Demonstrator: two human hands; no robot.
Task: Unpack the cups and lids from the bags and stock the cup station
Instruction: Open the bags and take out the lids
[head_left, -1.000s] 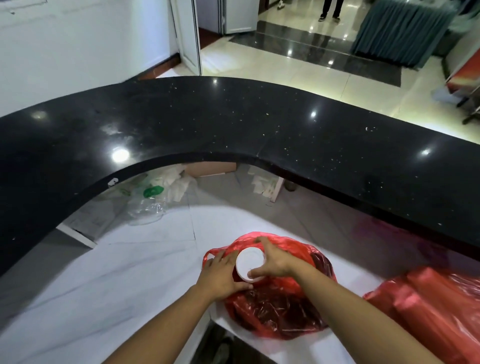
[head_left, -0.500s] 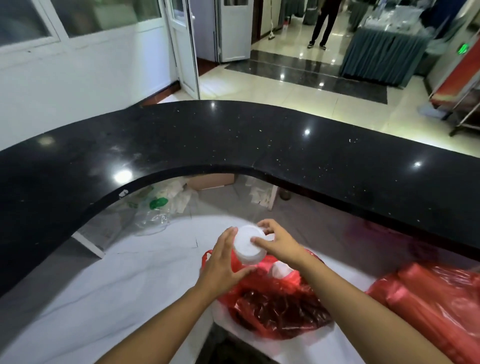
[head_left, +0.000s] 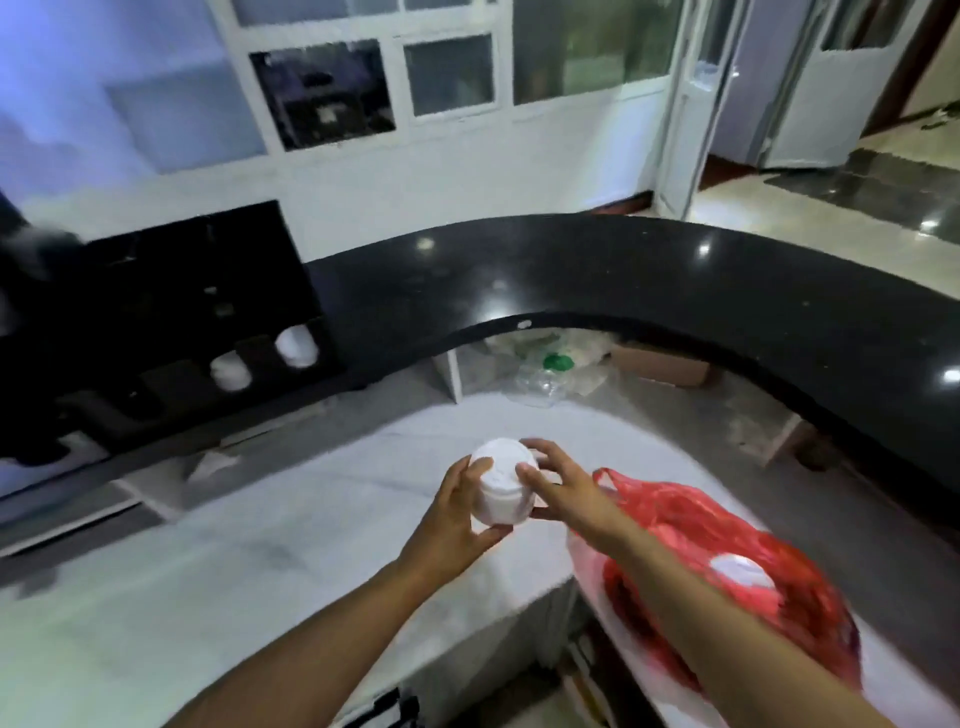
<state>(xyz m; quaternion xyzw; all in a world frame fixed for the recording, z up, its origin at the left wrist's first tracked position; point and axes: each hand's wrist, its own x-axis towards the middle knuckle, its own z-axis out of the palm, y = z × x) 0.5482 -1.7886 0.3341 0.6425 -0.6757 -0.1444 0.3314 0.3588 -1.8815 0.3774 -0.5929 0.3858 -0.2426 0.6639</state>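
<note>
White lid stack (head_left: 502, 493), gripped between left hand (head_left: 451, 519) and right hand (head_left: 571, 493)

counter (head_left: 675, 291): glossy black stone | bag (head_left: 727, 545): thin shiny red plastic | worktop (head_left: 208, 571): matt white marble

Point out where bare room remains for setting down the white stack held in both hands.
Free: the white marble counter left of the left hand, reaching toward the black cup organizer; also the black curved countertop right of that organizer. Crowded: the counter right of the right hand, where the red bag sprawls.
</note>
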